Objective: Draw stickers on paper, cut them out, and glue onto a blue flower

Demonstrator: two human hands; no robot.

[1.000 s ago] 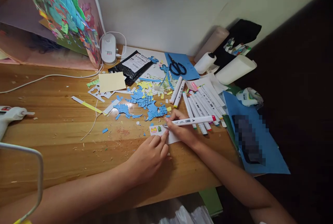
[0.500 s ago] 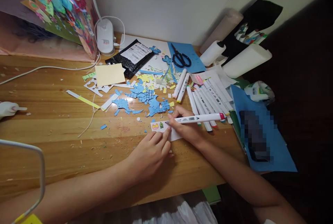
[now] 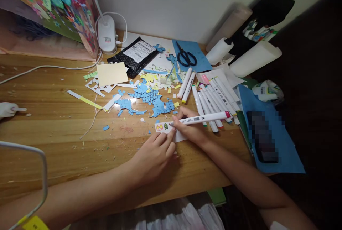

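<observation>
My right hand (image 3: 188,126) grips a white marker (image 3: 205,118) with a red end cap, its tip on a small white paper strip (image 3: 163,127) that bears a little orange drawing and a green one. My left hand (image 3: 155,155) lies on the near edge of that strip, fingers stretched and pressing it to the wooden desk (image 3: 53,141). Just beyond the strip is a scatter of blue and yellow paper scraps (image 3: 149,100).
A row of white markers (image 3: 213,98) lies right of my hands. Scissors (image 3: 184,57) rest on blue paper at the back, by a black packet (image 3: 136,57) and a white lamp base (image 3: 106,37). A blue sheet (image 3: 269,130) covers the right edge. A glue gun (image 3: 9,109) lies far left.
The view has shifted slightly, so the desk things sit a little higher and to the right. Both hands stay on the strip, and the marker has tilted up a bit at its cap end.
</observation>
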